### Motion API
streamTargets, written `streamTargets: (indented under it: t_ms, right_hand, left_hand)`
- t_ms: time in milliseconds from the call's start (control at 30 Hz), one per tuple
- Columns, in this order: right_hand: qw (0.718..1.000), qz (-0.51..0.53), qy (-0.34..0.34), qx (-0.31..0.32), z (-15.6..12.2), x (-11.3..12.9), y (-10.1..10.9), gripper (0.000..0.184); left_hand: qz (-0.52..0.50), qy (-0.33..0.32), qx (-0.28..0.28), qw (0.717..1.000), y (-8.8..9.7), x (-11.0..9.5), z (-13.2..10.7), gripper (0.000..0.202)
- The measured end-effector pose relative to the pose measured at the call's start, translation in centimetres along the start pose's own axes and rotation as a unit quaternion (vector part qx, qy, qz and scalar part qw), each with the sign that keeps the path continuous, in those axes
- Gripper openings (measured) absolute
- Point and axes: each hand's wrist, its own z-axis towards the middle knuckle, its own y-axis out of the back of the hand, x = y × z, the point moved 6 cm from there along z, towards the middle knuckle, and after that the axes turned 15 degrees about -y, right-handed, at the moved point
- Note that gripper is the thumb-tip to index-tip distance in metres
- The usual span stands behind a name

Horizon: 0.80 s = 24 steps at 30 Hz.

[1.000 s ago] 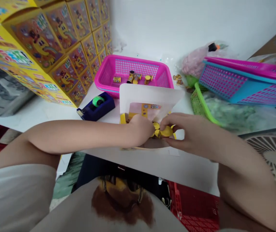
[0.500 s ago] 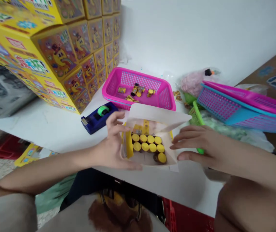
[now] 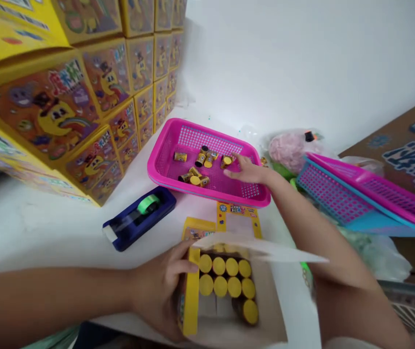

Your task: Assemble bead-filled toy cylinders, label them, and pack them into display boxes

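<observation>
My left hand (image 3: 164, 286) grips the left wall of an open carton (image 3: 192, 300), yellow outside and white inside, with its white flap raised. Inside, yellow-capped little canisters (image 3: 220, 286) stand upright in rows. One more canister (image 3: 250, 311) is at the front right of the carton, beside bare carton floor. My right hand (image 3: 246, 169) reaches into a pink basket (image 3: 207, 194), thumb and fingers apart at a small yellow canister (image 3: 227, 161). I cannot see it gripped. Several more canisters (image 3: 195, 179) lie loose in the basket, some showing dark ends.
Stacked yellow cartoon boxes (image 3: 105, 97) rise at the left. A blue tape dispenser (image 3: 140, 218) with green tape lies before the basket. At right are tilted pink and blue baskets (image 3: 360, 194), a pink bundle (image 3: 289, 150) in clear plastic and a brown cardboard box (image 3: 407, 145).
My right hand has moved from the carton's right side forward into the pink basket. My left hand stays on the carton. The view has shifted, bringing the carton lower in the picture.
</observation>
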Motion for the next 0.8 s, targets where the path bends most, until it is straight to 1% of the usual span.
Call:
streamTargets:
  t_ms: [67, 133, 200, 267, 333, 400, 467, 533, 567, 633, 700, 733, 800]
  right_hand:
    - [1.0, -0.003, -0.023, -0.021, 3.2, 0.4, -1.0, 0.093]
    - [0.999, 0.01, -0.022, -0.024, 5.4, 1.1, -1.8, 0.086]
    - [0.999, 0.017, -0.003, -0.035, 6.8, 2.0, -2.4, 0.079]
    - [0.998, 0.028, 0.015, -0.053, 7.3, 3.1, -3.1, 0.075]
    - [0.997, 0.027, 0.036, -0.063, 7.1, 4.2, -3.9, 0.075]
    - [0.996, 0.021, 0.067, -0.051, 6.5, 5.5, -4.7, 0.076]
    - [0.994, 0.031, 0.107, -0.006, 5.6, 7.0, -5.2, 0.074]
    - [0.989, 0.052, 0.13, 0.053, 4.5, 8.2, -5.5, 0.074]
    - [0.987, 0.055, 0.129, 0.083, 3.9, 8.7, -5.7, 0.078]
    - [0.985, 0.029, 0.112, 0.126, 2.8, 9.4, -5.9, 0.096]
    - [0.986, -0.027, 0.086, 0.138, 1.9, 9.7, -6.1, 0.115]
    - [0.986, -0.055, 0.079, 0.138, 1.5, 9.9, -6.2, 0.119]
    - [0.982, -0.093, 0.073, 0.144, 0.9, 10.2, -6.3, 0.114]
  left_hand:
    - [-0.015, 0.009, 0.012, 1.0, 0.0, 0.3, -0.4, 0.142]
    - [-0.026, 0.02, 0.021, 0.999, -0.1, 0.5, -0.9, 0.139]
    - [-0.033, 0.026, 0.028, 0.999, -0.1, 0.7, -1.3, 0.137]
    - [-0.038, 0.03, 0.036, 0.998, -0.2, 0.8, -1.5, 0.136]
    - [-0.043, 0.037, 0.043, 0.997, -0.3, 0.9, -1.6, 0.134]
    - [-0.048, 0.04, 0.044, 0.997, -0.2, 0.9, -1.5, 0.132]
    - [-0.05, 0.037, 0.038, 0.997, -0.1, 0.8, -1.3, 0.13]
    - [-0.047, 0.033, 0.038, 0.998, 0.0, 0.6, -1.2, 0.13]
    - [-0.043, 0.033, 0.04, 0.998, 0.1, 0.6, -1.1, 0.13]
    - [-0.039, 0.035, 0.044, 0.998, 0.2, 0.6, -0.9, 0.132]
    - [-0.038, 0.039, 0.044, 0.998, 0.2, 0.7, -0.8, 0.133]
    - [-0.038, 0.039, 0.043, 0.998, 0.3, 0.8, -0.8, 0.133]
    - [-0.036, 0.034, 0.041, 0.998, 0.3, 0.9, -0.7, 0.135]
